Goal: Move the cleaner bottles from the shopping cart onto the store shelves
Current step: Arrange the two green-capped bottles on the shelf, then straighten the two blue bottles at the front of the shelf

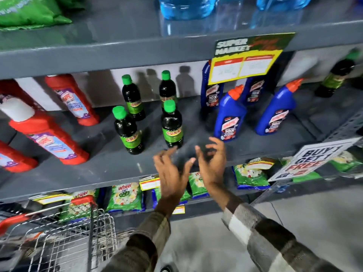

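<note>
Fingers on my left hand [172, 169] and right hand [212, 161] are loosely spread and empty, hovering just before the grey metal shelf [117, 163], which I judge means a bottle was let go. Nearest them stands a dark green-capped plastic cleaner bottle [172, 124]. Motion blur smears my fingertips, and the wire shopping cart [78, 232], below-left of the shelf, is cropped, its contents unreadable.

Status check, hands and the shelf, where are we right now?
Left hand and right hand both open, grip empty, at the shelf edge. Dark green-capped bottles upright on shelf. Cart lower left. Nothing blocking.
</note>
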### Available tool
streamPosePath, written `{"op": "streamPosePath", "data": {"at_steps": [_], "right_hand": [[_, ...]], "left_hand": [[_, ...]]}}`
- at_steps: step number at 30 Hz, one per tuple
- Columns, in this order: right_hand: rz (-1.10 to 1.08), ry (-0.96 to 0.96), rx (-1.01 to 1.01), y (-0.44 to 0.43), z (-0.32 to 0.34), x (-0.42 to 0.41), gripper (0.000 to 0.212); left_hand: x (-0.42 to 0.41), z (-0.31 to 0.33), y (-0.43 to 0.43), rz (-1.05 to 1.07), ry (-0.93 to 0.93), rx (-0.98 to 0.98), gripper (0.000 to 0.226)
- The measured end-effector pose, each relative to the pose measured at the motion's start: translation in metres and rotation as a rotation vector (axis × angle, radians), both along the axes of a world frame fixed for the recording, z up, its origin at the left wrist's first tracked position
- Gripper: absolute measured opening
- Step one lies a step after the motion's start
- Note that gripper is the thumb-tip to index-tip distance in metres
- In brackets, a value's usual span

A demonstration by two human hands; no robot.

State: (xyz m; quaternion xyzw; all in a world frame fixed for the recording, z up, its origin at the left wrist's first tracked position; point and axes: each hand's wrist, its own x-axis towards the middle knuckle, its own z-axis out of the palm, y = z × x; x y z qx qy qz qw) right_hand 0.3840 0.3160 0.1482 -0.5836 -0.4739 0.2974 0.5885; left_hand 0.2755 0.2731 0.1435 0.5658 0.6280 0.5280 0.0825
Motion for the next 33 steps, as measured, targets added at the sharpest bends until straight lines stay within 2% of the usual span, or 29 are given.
{"op": "streamPosePath", "data": {"at_steps": [2,5,8,11,15,17,20,25,30,33], "right_hand": [[-0.104,0.016,0.068,0.001,0.004,0.039,0.039],[-0.199,0.018,0.073,0.016,0.015,0.097,0.042],[-0.292,-0.087,0.043,0.039,0.020,0.149,0.062],[-0.297,-0.132,0.028,0.066,0.023,0.189,0.090],[-0.238,-0.160,-0.104,0.098,0.020,0.223,0.127],[-0.144,-0.144,-0.142,0.109,0.014,0.233,0.137],[-0.021,-0.070,-0.207,0.119,0.005,0.240,0.149],[-0.099,-0.061,-0.319,0.126,0.000,0.233,0.143],[-0.174,-0.203,-0.363,0.130,-0.004,0.224,0.133],[-0.196,-0.225,-0.338,0.130,-0.006,0.224,0.117]], "left_hand": [[0.041,0.005,0.005,-0.097,-0.028,0.026,0.048],[0.090,0.018,0.023,-0.162,-0.136,-0.019,0.045],[0.129,0.023,0.044,-0.136,-0.199,-0.048,0.057],[0.152,0.023,0.069,-0.063,-0.258,-0.098,0.085],[0.168,0.020,0.100,0.015,-0.344,-0.213,0.120],[0.172,0.017,0.111,0.079,-0.369,-0.277,0.126],[0.175,0.007,0.120,0.168,-0.392,-0.316,0.121],[0.180,-0.002,0.124,0.258,-0.281,-0.308,0.104],[0.187,-0.001,0.122,0.311,-0.195,-0.310,0.110],[0.190,0.001,0.124,0.341,-0.172,-0.343,0.113]]}}
